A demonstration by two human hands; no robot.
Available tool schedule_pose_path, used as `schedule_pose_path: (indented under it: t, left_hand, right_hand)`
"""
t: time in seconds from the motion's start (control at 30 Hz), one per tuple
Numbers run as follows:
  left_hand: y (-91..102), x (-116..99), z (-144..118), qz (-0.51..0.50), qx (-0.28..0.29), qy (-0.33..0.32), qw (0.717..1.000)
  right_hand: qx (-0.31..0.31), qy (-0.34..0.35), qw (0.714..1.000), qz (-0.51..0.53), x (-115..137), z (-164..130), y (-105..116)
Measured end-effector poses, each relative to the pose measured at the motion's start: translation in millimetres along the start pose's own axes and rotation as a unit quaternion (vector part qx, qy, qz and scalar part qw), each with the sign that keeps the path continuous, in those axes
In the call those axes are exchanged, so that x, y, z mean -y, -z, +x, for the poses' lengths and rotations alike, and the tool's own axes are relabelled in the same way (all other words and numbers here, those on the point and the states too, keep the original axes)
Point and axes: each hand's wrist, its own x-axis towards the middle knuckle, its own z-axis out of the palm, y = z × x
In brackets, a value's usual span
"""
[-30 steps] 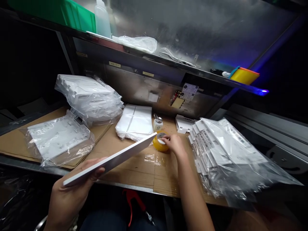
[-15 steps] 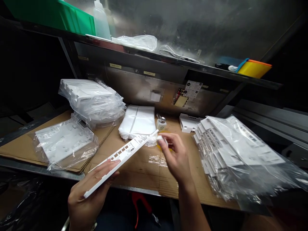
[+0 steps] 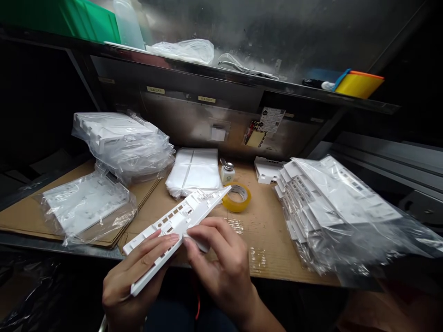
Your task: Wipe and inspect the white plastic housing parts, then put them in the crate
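Observation:
My left hand (image 3: 138, 272) grips a white plastic housing panel (image 3: 194, 212) near its lower left end, fingers over the top and the rest of the hand beneath. The panel is tilted, with a row of square cutouts and ribs along its inner side. My right hand (image 3: 221, 267) pinches a small white piece (image 3: 200, 243) against the panel's near long edge, around its middle. Fingers hide most of that piece, so I cannot tell whether it is a folded cloth or a block. Just beyond the panel's far end lies a roll of yellow tape (image 3: 245, 199).
Bagged white panels are stacked at left (image 3: 121, 138) and right (image 3: 332, 207); a single bagged panel (image 3: 86, 203) lies front left. Behind are plastic bags (image 3: 194, 170), a pump bottle (image 3: 227, 173) and a loose white housing (image 3: 266, 169). A metal shelf (image 3: 242, 83) crosses above.
My right hand has come down and left from beyond the panel's far end to its near edge, bringing the small white piece. The panel has turned to show more of its inner side.

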Motion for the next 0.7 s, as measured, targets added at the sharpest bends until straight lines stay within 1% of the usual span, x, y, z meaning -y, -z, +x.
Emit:
schedule_pose_path:
  t: [0.07, 0.17, 0.2, 0.3, 0.37, 0.4, 0.47, 0.53, 0.6, 0.67, 0.7]
  left_hand:
    - [0.3, 0.0, -1.2, -0.009, -0.007, -0.008, 1.000]
    - [-0.1, -1.2, -1.8, -0.025, -0.011, 0.010, 1.000]
    - [-0.4, -1.5, -1.6, -0.025, -0.009, 0.014, 1.000]
    - [-0.7, -0.2, -0.9, -0.014, 0.001, 0.007, 1.000]
    - [0.1, 2.3, -0.6, -0.009, 0.014, -0.001, 1.000]
    - [0.9, 3.5, -0.5, -0.011, 0.016, -0.003, 1.000]
    - [2.7, 5.2, -0.3, -0.019, 0.010, -0.005, 1.000]
    - [4.2, 5.5, 0.1, -0.025, -0.002, -0.004, 1.000]
    - [4.8, 4.8, 0.4, -0.029, -0.003, 0.001, 1.000]
    - [4.3, 4.4, 0.6, -0.035, -0.005, 0.005, 0.999]
    - [3.6, 4.8, 0.6, -0.037, -0.008, 0.007, 0.999]
  right_hand:
    - [-0.015, -0.010, 1.000, -0.014, -5.2, 3.7, 3.6]
    - [-0.054, -0.038, 0.997, -0.037, -9.1, 7.6, 7.4]
    - [-0.057, -0.039, 0.997, -0.040, -7.2, 6.9, 6.9]
    - [-0.033, 0.001, 0.999, -0.023, 3.5, -0.5, 0.3]
    - [-0.017, 0.025, 0.999, -0.012, 5.6, -4.0, -3.0]
    - [-0.016, 0.023, 1.000, -0.011, 2.5, -3.7, -2.5]
    - [-0.034, -0.005, 0.999, -0.025, -12.1, 1.9, 4.0]
    - [-0.077, -0.039, 0.995, -0.055, -32.1, 11.6, 15.6]
    - [-0.121, -0.056, 0.987, -0.092, -46.6, 19.9, 25.9]
    - [-0.134, -0.057, 0.984, -0.105, -47.3, 21.8, 28.4]
    - [-0.124, -0.052, 0.986, -0.099, -42.0, 19.7, 25.8]
